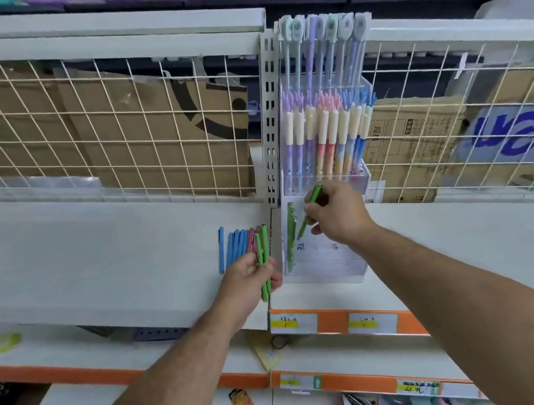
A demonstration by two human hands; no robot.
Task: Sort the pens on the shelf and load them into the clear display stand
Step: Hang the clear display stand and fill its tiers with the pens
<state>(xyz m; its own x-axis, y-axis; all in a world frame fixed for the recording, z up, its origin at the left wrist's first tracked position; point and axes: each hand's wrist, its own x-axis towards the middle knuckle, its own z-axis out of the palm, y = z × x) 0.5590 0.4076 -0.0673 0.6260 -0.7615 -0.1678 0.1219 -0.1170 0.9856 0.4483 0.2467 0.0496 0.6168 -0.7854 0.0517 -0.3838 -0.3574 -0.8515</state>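
Head view: slim blue plastic pens (235,247) lie side by side on the white shelf (92,245). At their 4 o'clock the left hand (248,281) curls its fingers round a bunch of green pens (264,261). Further right, the right hand (336,214) pinches a single green pen (315,195), its long axis running 1 to 7 o'clock, over the clear acrylic display stand (330,262). The stand's seated green pen (290,233) lies at those fingers' 8 o'clock, so the right hand looks nearer.

White shelves (91,242), wire-grid back panels (139,124)
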